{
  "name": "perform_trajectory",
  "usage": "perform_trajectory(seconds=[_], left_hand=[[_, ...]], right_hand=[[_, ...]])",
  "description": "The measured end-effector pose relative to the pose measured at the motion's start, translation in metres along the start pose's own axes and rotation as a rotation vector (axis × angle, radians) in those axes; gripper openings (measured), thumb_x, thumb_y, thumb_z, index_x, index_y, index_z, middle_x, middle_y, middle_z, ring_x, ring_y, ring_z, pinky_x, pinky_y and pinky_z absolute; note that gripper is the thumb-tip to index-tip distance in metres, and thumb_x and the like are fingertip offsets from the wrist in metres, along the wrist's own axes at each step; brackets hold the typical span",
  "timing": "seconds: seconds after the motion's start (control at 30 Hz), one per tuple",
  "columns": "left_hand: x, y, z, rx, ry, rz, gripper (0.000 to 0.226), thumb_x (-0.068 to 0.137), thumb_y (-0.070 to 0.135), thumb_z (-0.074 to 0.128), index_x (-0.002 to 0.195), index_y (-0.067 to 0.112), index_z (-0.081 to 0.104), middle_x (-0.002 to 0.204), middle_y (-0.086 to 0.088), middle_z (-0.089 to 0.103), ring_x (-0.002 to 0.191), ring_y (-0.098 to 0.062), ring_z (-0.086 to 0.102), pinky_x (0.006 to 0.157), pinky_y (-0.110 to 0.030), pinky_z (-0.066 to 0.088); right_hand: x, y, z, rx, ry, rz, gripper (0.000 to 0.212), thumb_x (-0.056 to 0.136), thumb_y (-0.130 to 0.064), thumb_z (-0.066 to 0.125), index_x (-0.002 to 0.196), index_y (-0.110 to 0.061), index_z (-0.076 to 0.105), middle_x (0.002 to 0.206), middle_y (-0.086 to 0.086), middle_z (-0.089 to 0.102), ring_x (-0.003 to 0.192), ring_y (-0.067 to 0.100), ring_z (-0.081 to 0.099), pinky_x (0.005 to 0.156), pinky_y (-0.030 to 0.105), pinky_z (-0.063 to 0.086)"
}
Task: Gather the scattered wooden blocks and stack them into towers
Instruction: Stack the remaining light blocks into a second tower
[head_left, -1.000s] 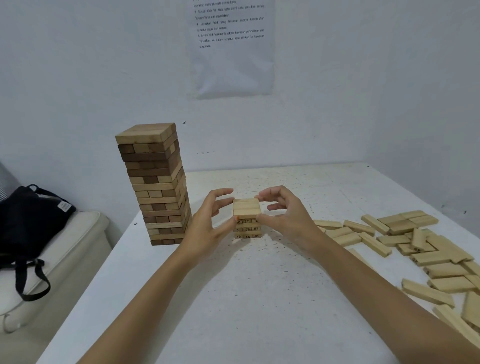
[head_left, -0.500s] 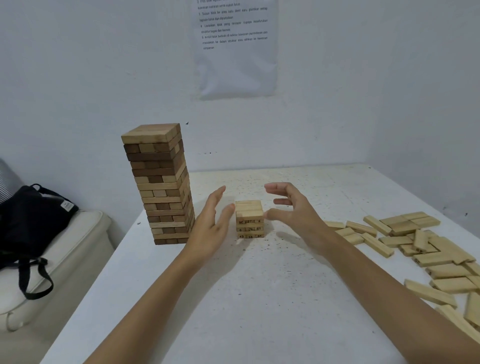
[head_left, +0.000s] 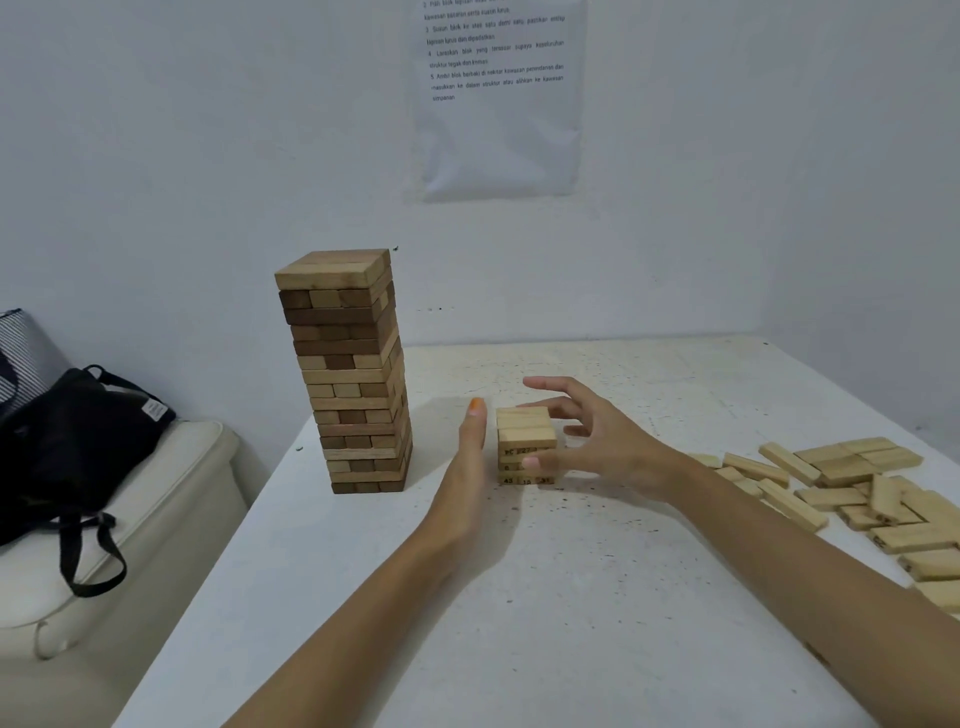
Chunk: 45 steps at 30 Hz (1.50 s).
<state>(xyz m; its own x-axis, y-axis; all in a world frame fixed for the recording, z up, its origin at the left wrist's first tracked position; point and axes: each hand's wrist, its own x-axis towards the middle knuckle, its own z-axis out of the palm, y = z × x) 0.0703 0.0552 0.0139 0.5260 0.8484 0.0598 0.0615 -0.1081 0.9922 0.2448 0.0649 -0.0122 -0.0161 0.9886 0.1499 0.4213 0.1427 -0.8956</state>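
**Left hand**: flat, fingers straight, edge-on just beside the left face of the short stack; contact cannot be told.

**Right hand**: spread and holding nothing, thumb against the stack's front.

**Change:** a second ago both hands pinched the stack's top layer. They have since let go and opened, one on each side.

**Reading:** squaring-up looks nearly finished and a further layer is due.

**Short stack:** upright on the counter, right of the tall tower.

**Loose blocks**: many still scattered at the right edge.
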Motion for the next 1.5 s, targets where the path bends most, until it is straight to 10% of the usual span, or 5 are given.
perform_trajectory(seconds=[0.67,0.9,1.1,1.33,1.5], left_hand=[[0.007,-0.003,0.0,-0.122,-0.034,-0.118,0.028,0.101,0.043,0.007,0.097,0.049,0.034,0.087,0.036,0.038,0.059,0.035,0.043,0.055,0.01,0.032],[-0.004,0.006,0.005,-0.125,-0.049,-0.062,0.037,0.103,0.035,0.005,0.087,0.038,0.039,0.067,0.039,0.047,0.049,0.031,0.044,0.049,0.008,0.031],[0.003,0.003,0.003,-0.239,-0.006,-0.154,0.057,0.099,0.049,0.006,0.147,0.025,0.026,0.101,0.031,0.05,0.058,0.025,0.043,0.056,-0.019,0.039],[0.01,-0.01,0.001,-0.24,-0.008,-0.139,0.053,0.098,0.055,0.008,0.127,0.035,0.047,0.098,0.029,0.063,0.079,0.022,0.053,0.071,0.003,0.035],[0.006,-0.008,0.009,-0.217,-0.003,-0.112,0.038,0.099,0.051,0.009,0.099,0.042,0.046,0.067,0.034,0.062,0.059,0.028,0.051,0.054,0.006,0.037]], right_hand=[[0.002,0.003,0.003,0.058,0.082,0.023,0.071,0.065,-0.026,0.089,0.125,-0.042,0.054,0.111,-0.01,0.069,0.117,0.008,0.056,0.111,0.045,0.035],[0.001,-0.005,-0.01,0.141,-0.01,0.119,0.083,0.069,-0.05,0.072,0.143,-0.042,0.035,0.144,-0.012,0.044,0.133,0.008,0.039,0.113,0.037,0.028],[-0.014,-0.026,0.011,0.415,0.427,0.282,0.052,0.101,-0.04,0.033,0.147,-0.015,0.035,0.15,0.004,0.039,0.136,0.022,0.039,0.118,0.048,0.023],[-0.024,-0.026,0.063,0.527,0.337,0.3,0.04,0.102,-0.05,0.019,0.093,-0.035,0.055,0.111,-0.008,0.063,0.106,0.003,0.053,0.111,0.031,0.026],[-0.021,-0.018,0.07,0.559,0.285,0.295,0.061,0.098,-0.062,0.019,0.132,-0.028,0.055,0.129,-0.006,0.06,0.123,0.008,0.05,0.115,0.036,0.027]])
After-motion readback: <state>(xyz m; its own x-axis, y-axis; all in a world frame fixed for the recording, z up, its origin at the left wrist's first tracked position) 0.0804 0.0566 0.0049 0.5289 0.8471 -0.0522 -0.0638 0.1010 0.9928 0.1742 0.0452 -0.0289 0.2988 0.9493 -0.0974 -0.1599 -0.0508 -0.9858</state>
